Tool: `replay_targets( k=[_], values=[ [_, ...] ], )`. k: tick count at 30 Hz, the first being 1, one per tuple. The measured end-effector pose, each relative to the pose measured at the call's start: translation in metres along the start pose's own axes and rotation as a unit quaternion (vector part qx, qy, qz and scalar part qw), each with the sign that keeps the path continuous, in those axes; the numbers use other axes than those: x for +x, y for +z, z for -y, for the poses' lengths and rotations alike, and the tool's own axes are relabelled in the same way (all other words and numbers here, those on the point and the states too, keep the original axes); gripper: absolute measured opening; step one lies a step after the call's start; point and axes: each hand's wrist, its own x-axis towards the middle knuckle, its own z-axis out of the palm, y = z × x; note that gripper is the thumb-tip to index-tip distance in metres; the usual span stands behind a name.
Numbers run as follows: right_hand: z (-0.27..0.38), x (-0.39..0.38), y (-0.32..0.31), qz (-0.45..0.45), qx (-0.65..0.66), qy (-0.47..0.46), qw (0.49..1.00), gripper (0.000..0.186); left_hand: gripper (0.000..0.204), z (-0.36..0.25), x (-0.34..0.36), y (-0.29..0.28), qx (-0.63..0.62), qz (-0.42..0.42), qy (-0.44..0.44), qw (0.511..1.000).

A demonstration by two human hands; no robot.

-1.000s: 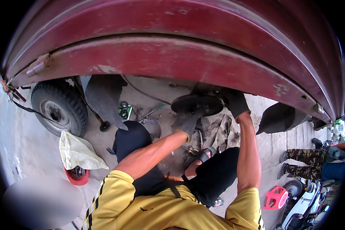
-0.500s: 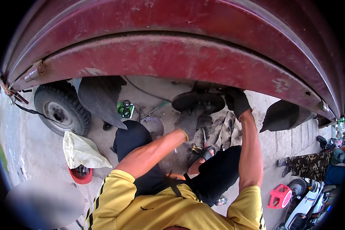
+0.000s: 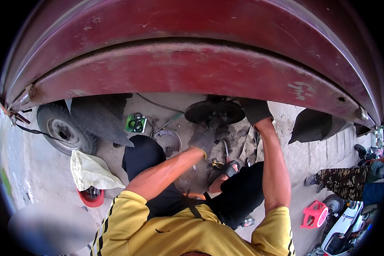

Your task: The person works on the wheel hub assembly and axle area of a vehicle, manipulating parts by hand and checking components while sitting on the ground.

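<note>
Below the red vehicle panel (image 3: 170, 70) sits a dark round wheel-hub plate (image 3: 197, 113) with a stubby centre part. My left hand (image 3: 204, 137), in a dark grey glove, is just in front of that centre; motion smears its fingers, so its grip is unclear. At the plate's right edge, my gloved right hand (image 3: 256, 112) reaches up under the panel, its fingertips hidden. On the ground beneath are a ring-shaped brake drum (image 3: 168, 141), a tool with a pale handle (image 3: 226, 149) and a crumpled brown cloth (image 3: 248, 143).
Off to the left are a loose-looking tyre (image 3: 66, 130), a green card with black rings (image 3: 136, 123) and a pale sack (image 3: 94, 170) over a red bowl (image 3: 91, 199). At right are a pink stool (image 3: 315, 214), a motorbike (image 3: 343, 228) and another person's camouflage-trousered legs (image 3: 343, 181).
My left hand has shifted slightly left and is now blurred. My right hand stays beside the plate, a little further left in view. The whole view has tilted slightly.
</note>
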Motion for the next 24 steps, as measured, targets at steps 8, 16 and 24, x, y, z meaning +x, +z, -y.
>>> replay_targets(
  k=[8,16,24],
  values=[
    [0.099,0.043,-0.025,-0.031,-0.065,-0.013,0.997,0.027,0.035,0.023,0.016,-0.023,0.637,0.025,0.271,0.721],
    [0.095,0.040,-0.028,-0.071,-0.053,-0.072,0.993,0.025,0.034,0.010,0.004,-0.010,0.531,-0.016,0.173,0.829],
    [-0.043,-0.017,0.006,-0.076,-0.081,-0.017,0.994,0.026,0.038,-0.005,-0.002,0.005,-0.002,0.053,-0.012,0.999]
  ],
)
